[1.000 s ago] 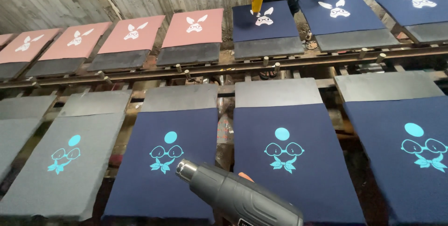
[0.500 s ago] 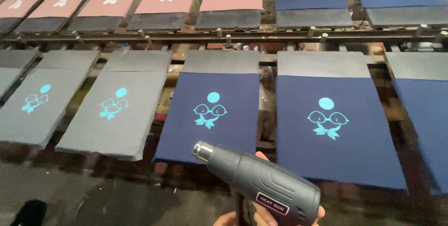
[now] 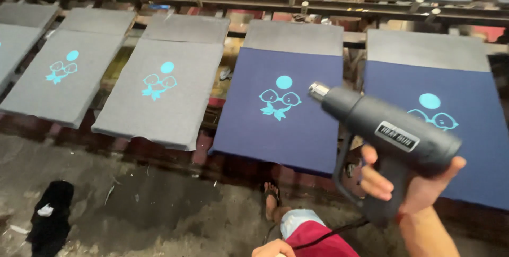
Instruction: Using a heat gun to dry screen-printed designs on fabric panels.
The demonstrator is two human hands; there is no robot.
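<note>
My right hand (image 3: 419, 188) grips the handle of a dark grey heat gun (image 3: 389, 135). Its metal nozzle (image 3: 318, 90) points left, over the right side of a navy shirt (image 3: 281, 129) stretched on a board. That shirt carries a cyan print (image 3: 280, 100) of a dot above glasses and a bow. A black cord (image 3: 339, 230) trails from the gun toward my left hand (image 3: 273, 248). Only the top of that hand shows at the bottom edge, so its grip is hidden.
A second navy shirt (image 3: 472, 145) with the same print lies to the right. Two grey printed shirts (image 3: 159, 92) (image 3: 63, 76) lie to the left. A metal rail with pegs (image 3: 265, 2) runs behind the boards. A black cloth (image 3: 50, 220) lies on the dirty floor. My sandalled foot (image 3: 272, 196) is below.
The view has swung down and left, dropping the far row of shirts from sight. The heat gun has risen and shifted right, its nozzle now level with the navy shirt's print.
</note>
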